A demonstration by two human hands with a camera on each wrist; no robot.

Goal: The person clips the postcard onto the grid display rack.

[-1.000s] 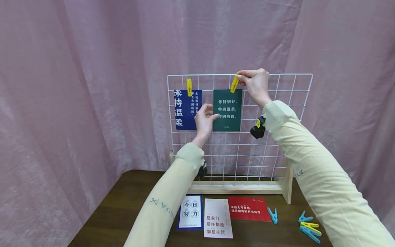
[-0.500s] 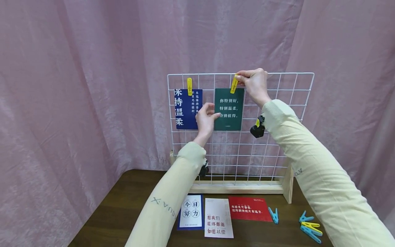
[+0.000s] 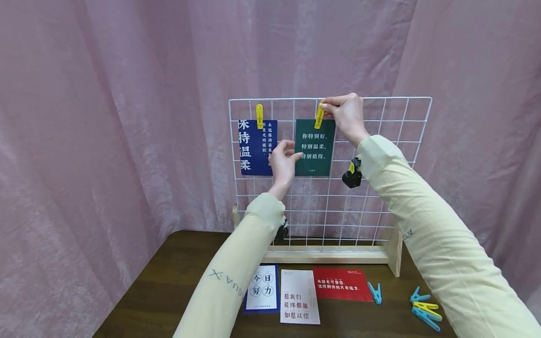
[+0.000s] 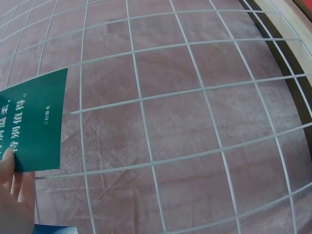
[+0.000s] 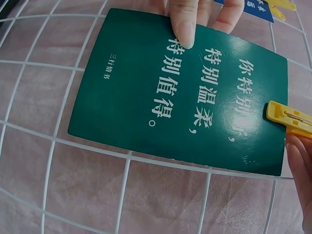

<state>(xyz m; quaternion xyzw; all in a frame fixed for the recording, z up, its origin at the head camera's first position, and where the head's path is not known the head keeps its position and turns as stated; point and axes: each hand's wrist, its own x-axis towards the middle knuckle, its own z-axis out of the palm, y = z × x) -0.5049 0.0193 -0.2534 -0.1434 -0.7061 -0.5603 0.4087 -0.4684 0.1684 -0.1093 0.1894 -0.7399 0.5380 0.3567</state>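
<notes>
Pink curtain (image 3: pixel 127 117) hangs behind a wire grid (image 3: pixel 380 97) above a brown table (image 3: pixel 169 281). Left hand (image 3: pixel 282 162) pinches the green card (image 3: pixel 313 150) by its left edge, before the grid; the right wrist view shows the thumb on the printed face. Right hand (image 3: pixel 348 115) pinches a yellow clip (image 3: pixel 319 116) set over the card's top edge. Beside it, a second clip (image 3: pixel 259 116) holds a blue card (image 3: pixel 252 150). Only the head view takes in the white card (image 3: pixel 299 297) and lone blue clothespin (image 3: pixel 374 293) on the table.
</notes>
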